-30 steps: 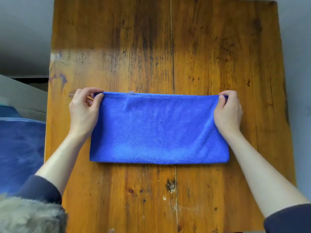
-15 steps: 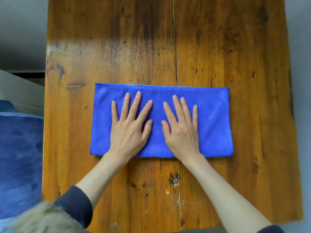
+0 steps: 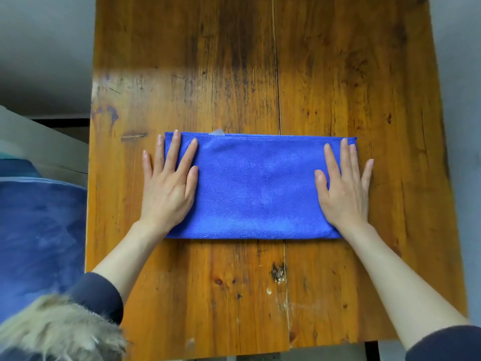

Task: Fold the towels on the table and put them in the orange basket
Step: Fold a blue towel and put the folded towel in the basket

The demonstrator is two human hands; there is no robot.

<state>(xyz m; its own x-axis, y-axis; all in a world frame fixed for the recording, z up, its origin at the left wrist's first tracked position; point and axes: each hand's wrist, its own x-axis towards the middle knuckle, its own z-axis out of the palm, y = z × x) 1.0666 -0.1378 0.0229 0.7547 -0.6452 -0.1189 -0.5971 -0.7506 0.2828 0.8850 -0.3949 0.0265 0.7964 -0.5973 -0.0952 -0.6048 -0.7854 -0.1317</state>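
Observation:
A blue towel (image 3: 257, 186), folded into a long flat rectangle, lies across the middle of the wooden table (image 3: 234, 61). My left hand (image 3: 169, 186) presses flat on the towel's left end, fingers straight and spread, the outer fingers over the wood. My right hand (image 3: 343, 186) lies flat on the towel's right end in the same way. A small grey tag (image 3: 217, 132) pokes out at the towel's far edge. No orange basket is in view.
A dark blue cushioned surface (image 3: 39, 230) sits to the left, below the table edge, with a pale ledge (image 3: 39, 144) behind it. A fur trim (image 3: 57, 337) of my clothing fills the bottom left corner.
Both hands let go of the towel's far corners, pressed flat at its middle, then slid outward to the left and right ends.

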